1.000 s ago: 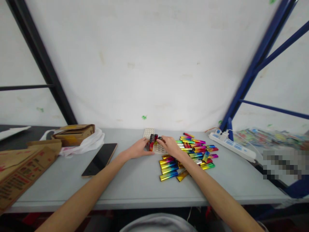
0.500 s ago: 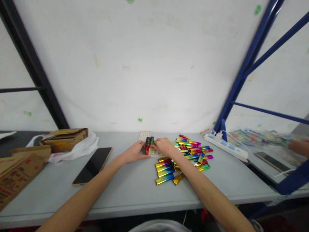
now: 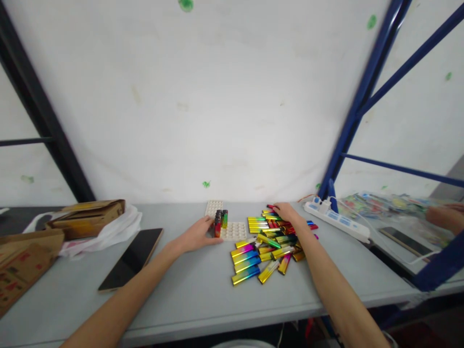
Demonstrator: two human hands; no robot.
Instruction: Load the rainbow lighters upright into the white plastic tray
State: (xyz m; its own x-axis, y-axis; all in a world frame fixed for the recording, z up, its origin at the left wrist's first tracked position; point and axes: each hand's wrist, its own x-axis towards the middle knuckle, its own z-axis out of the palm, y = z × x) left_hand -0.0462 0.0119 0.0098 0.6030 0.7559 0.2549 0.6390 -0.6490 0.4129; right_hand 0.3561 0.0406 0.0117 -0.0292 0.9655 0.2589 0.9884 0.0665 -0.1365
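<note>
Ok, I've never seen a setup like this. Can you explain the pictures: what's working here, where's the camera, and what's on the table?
No machine: these are a person's bare hands, and every picture comes from one camera on their head. The left hand curves beside upright lighter-like pieces at a pale tray with holes. The right hand is at the far side of a loose shiny pile; whether either hand grips anything is unclear. A dark flat device lies left, a white power strip right.
</note>
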